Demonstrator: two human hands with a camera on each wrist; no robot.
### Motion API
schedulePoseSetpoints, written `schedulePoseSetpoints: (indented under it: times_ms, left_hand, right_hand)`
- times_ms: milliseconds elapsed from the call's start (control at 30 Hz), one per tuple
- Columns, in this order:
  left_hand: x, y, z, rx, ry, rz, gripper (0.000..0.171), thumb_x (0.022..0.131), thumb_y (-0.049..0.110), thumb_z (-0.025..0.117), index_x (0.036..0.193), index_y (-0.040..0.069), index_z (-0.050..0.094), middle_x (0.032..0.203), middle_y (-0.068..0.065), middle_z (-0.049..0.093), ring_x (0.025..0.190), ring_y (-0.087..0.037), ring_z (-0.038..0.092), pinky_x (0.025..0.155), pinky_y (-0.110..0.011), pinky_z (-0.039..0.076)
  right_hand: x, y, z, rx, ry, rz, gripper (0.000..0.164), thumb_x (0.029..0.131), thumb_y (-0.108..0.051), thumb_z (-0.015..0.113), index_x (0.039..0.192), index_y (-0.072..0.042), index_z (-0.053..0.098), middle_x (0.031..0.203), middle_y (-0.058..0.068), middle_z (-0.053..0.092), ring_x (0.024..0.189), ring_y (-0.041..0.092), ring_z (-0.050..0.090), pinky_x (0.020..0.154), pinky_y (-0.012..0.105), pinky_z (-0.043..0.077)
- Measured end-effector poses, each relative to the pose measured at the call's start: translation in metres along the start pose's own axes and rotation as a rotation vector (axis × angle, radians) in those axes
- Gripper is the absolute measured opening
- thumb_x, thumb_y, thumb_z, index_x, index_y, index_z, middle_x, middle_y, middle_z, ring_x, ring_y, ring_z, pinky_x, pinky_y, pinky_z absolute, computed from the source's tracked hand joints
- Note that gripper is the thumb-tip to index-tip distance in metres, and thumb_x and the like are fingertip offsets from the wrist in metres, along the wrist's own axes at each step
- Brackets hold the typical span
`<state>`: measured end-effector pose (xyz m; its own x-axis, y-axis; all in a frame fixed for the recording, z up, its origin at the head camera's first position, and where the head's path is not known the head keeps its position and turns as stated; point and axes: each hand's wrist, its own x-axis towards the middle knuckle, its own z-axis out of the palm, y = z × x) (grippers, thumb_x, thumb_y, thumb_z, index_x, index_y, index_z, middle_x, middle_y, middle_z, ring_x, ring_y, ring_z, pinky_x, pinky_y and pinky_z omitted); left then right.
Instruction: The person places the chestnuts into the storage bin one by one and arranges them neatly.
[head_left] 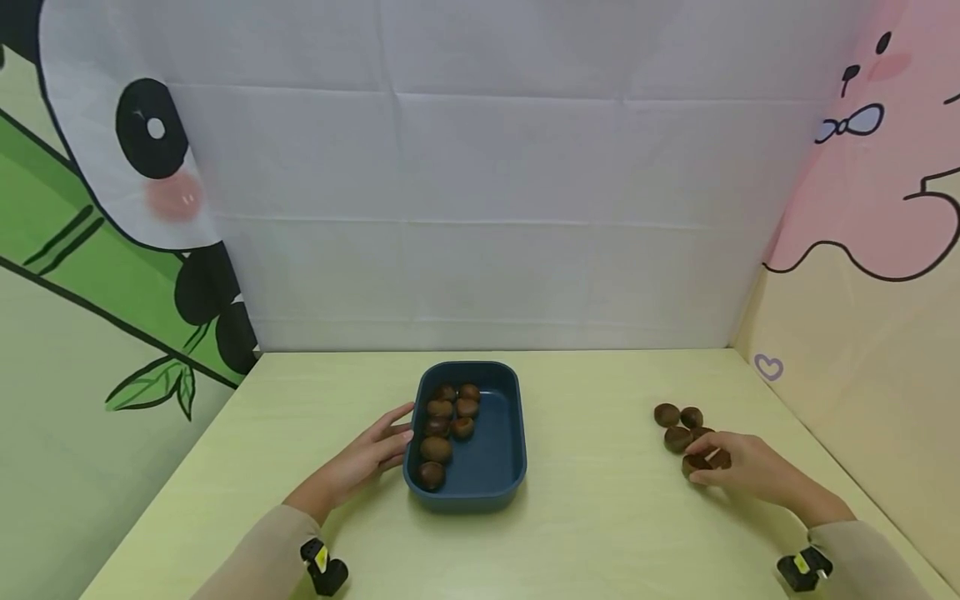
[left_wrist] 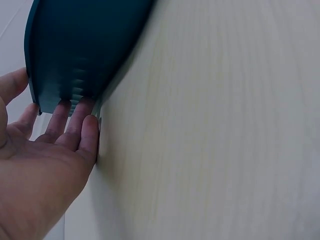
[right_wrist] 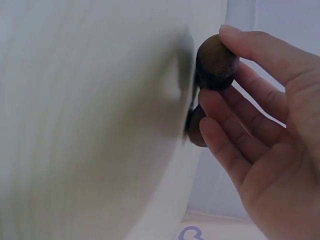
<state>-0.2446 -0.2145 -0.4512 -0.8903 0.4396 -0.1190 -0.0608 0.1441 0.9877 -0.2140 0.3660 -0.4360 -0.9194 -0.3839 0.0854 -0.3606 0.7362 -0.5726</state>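
Backdrop: creased white sheet (head_left: 495,167) behind the table (head_left: 600,508); panda drawing (head_left: 153,129) at left, pink figure (head_left: 877,212) and purple heart (head_left: 768,367) at right.
Tray: blue, deep-walled (head_left: 467,503), near the middle of the table, long side running away from the person.
Tray chestnuts: eight visible (head_left: 436,450), lying along the left part of the tray in two uneven columns; the right part shows bare floor. The grouping looks deliberate, though this is inference.
Left hand: (head_left: 367,458) beside the tray's left wall, fingers extended, tips against the outside; not wrapped round it. Probably there to steady the tray.
Right hand: (head_left: 750,471) at the loose group, well apart from the left; thumb and fingers pinch one chestnut (right_wrist: 217,62). A fingertip hold seems suited to a small, round, smooth item among neighbours. Whether it is clear of the table: cannot tell.
Loose chestnuts: small cluster (head_left: 678,439) on the table's right side, close together; hand hides part of it, so count uncertain. Another chestnut (right_wrist: 198,129) sits just beside the pinched one, near the lower fingers, and could be nudged.
Between: bare table separates cluster from tray; the raised tray wall is the only barrier seen on that line.
Wrists: black camera (head_left: 324,567) at the left sleeve, another (head_left: 805,569) at the right.
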Motion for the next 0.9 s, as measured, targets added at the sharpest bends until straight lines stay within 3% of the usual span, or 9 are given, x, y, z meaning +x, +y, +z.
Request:
schedulePoseSetpoints:
  times_ms: [233,567,900]
  left_hand:
    - [-0.001,0.0,0.0,-0.004,-0.008,0.0,0.067,0.107,0.032,0.05,0.162,0.021,0.013,0.161,-0.023,0.021,0.142,-0.036,0.037,0.115,-0.046,0.032]
    - [-0.002,0.0,0.001,-0.006,-0.023,0.019,0.069,0.107,0.031,0.051,0.163,0.018,0.011,0.161,-0.026,0.018,0.142,-0.038,0.034,0.116,-0.048,0.03]
    - [0.0,-0.001,0.001,-0.008,-0.011,0.006,0.068,0.107,0.032,0.051,0.162,0.02,0.013,0.161,-0.024,0.021,0.142,-0.036,0.036,0.116,-0.046,0.031]
  right_hand:
    - [0.007,-0.017,-0.006,-0.053,0.047,-0.093,0.034,0.085,-0.028,0.082,0.111,-0.01,0.071,0.097,-0.006,0.066,0.079,0.004,0.055,0.065,0.025,0.049]
    - [0.039,-0.053,-0.008,0.008,-0.008,-0.206,0.034,0.088,-0.027,0.08,0.114,-0.007,0.069,0.106,0.001,0.068,0.088,0.012,0.067,0.074,0.03,0.058]
    - [0.078,-0.087,0.009,0.019,-0.041,-0.299,0.031,0.089,-0.025,0.079,0.116,-0.012,0.069,0.107,-0.003,0.069,0.088,0.01,0.067,0.081,0.046,0.057]
